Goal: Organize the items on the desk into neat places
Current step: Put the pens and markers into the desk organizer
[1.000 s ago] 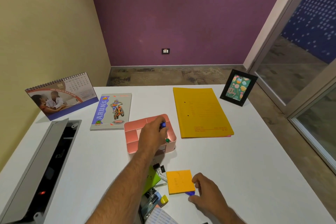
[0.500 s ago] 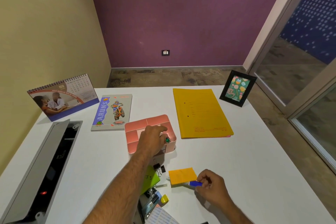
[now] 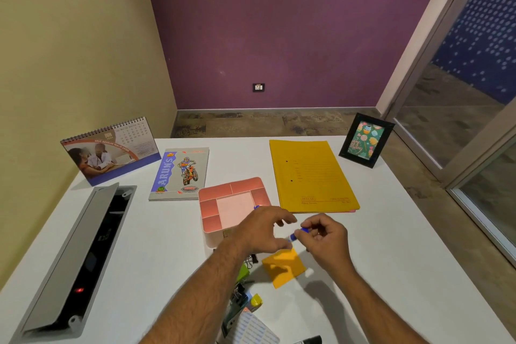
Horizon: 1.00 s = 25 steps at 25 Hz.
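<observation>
A pink desk organizer (image 3: 220, 195) with several compartments sits mid-desk, and a small blue item (image 3: 256, 207) peeks from its right side. My right hand (image 3: 325, 234) pinches a small blue pen-like item (image 3: 298, 233) just right of the organizer's front corner. My left hand (image 3: 262, 232) hovers beside it, fingers spread, fingertips close to the blue item, holding nothing. Below the hands lies an orange sticky-note pad (image 3: 283, 267). A green note pad (image 3: 242, 272), black binder clips (image 3: 251, 259) and a yellow-capped item (image 3: 255, 300) sit partly under my left forearm.
A yellow folder (image 3: 312, 176) lies at right, a framed card (image 3: 365, 140) behind it. A notebook (image 3: 180, 173) and a desk calendar (image 3: 111, 151) stand at the back left. An open grey cable tray (image 3: 75, 257) runs along the left edge. A label sheet (image 3: 251, 329) lies near the front.
My left hand came out of the organizer and moved right and toward me. My right hand lifted the blue item from beside the orange pad up to meet it.
</observation>
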Tool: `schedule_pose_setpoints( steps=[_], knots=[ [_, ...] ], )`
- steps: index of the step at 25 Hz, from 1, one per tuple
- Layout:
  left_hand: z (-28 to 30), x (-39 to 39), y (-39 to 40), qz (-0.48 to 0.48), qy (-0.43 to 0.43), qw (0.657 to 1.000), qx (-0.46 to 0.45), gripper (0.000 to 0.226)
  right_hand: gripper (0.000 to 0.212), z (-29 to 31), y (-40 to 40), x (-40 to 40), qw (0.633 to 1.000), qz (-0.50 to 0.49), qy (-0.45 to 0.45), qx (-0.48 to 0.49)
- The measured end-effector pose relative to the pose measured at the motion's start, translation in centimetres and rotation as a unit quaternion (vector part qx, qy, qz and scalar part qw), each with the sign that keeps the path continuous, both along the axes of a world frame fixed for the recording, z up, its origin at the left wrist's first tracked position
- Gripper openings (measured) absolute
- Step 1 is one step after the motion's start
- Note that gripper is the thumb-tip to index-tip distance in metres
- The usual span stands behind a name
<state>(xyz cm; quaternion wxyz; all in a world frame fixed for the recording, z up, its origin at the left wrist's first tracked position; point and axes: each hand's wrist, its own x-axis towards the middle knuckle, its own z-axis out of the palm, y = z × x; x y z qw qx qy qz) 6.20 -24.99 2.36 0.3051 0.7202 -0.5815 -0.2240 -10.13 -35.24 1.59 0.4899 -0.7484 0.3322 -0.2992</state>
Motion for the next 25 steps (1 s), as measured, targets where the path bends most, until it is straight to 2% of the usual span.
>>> schedule_pose_setpoints(
  steps=[3, 6, 8, 10, 12, 14, 16, 19, 22, 25],
  knots=[
    [0.5, -0.9, -0.2, 0.012, -0.006, 0.999, -0.046, 0.025, 0.022, 1.2, 0.4, 1.0, 1.000, 0.001, -0.023, -0.002],
    [0.7, -0.7, 0.0, 0.067, -0.028, 0.995, -0.067, 0.020, 0.034, 1.3, 0.5, 1.0, 0.999, 0.004, -0.024, 0.038],
    [1.0, 0.1, 0.1, 0.132, -0.019, 0.988, -0.082, 0.022, 0.034, 0.0, 0.5, -0.4, 0.999, 0.013, 0.017, 0.038],
    [1.7, 0.9, -0.1, 0.208, 0.012, 0.973, -0.095, 0.025, 0.028, -2.5, 0.4, -2.9, 0.991, 0.082, 0.102, 0.009],
    [2.4, 1.9, -0.5, 0.281, 0.037, 0.954, -0.098, 0.025, 0.027, -5.0, 0.5, -5.8, 0.953, 0.200, 0.226, -0.035],
    [2.5, 2.5, -1.0, 0.327, 0.049, 0.940, -0.086, 0.023, 0.030, -6.9, 0.9, -8.3, 0.891, 0.294, 0.339, -0.072],
    [2.0, 2.8, -1.4, 0.337, 0.055, 0.938, -0.065, 0.022, 0.031, -8.1, 1.6, -10.0, 0.851, 0.326, 0.406, -0.071],
    [0.5, 2.5, -1.8, 0.325, 0.044, 0.944, -0.026, 0.024, 0.014, -8.1, 2.6, -10.4, 0.826, 0.335, 0.448, -0.069],
    [-0.9, 1.8, -2.0, 0.303, 0.031, 0.952, 0.009, 0.019, 0.013, -8.0, 3.1, -10.6, 0.836, 0.318, 0.442, -0.067],
    [-1.6, 1.5, -1.9, 0.292, -0.012, 0.956, 0.031, 0.018, 0.016, -8.1, 2.7, -11.3, 0.877, 0.278, 0.391, -0.016]
  ],
)
